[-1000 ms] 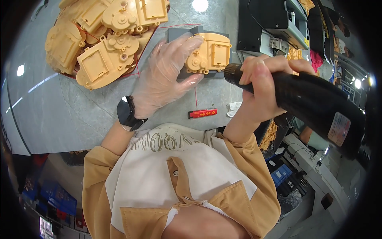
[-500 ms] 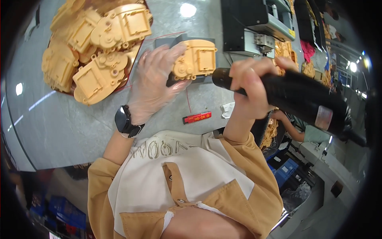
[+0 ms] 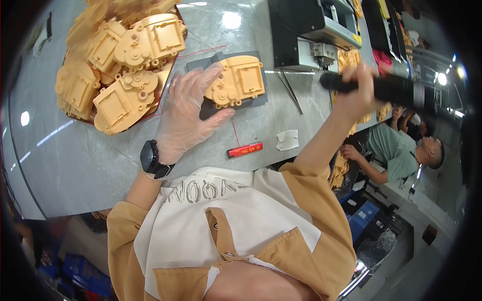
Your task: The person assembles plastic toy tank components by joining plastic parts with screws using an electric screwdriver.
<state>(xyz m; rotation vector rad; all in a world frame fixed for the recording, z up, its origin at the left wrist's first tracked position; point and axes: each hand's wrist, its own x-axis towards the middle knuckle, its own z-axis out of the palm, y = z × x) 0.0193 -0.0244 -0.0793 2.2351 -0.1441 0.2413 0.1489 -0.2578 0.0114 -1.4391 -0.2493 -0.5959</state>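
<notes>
A yellow-orange plastic housing with a rectangular recess and round bosses lies on a dark grey block on the table. My left hand, in a clear thin glove, is open around its left side. The fingertips rest at the housing's upper left edge and the thumb points along the block's lower left edge. Out to the right, my right hand is closed around a black electric screwdriver, raised apart from the housing. Its far end blurs into the dark rim.
A heap of similar housings fills a dark red tray at the left. Black-and-grey equipment stands at the back, with tweezers lying before it. A slim red item and a white paper scrap lie near me. Another person sits at right.
My right hand has drawn the screwdriver away from the housing, up and to the right, uncovering the tweezers. My left thumb has dropped slightly from the housing's lower edge.
</notes>
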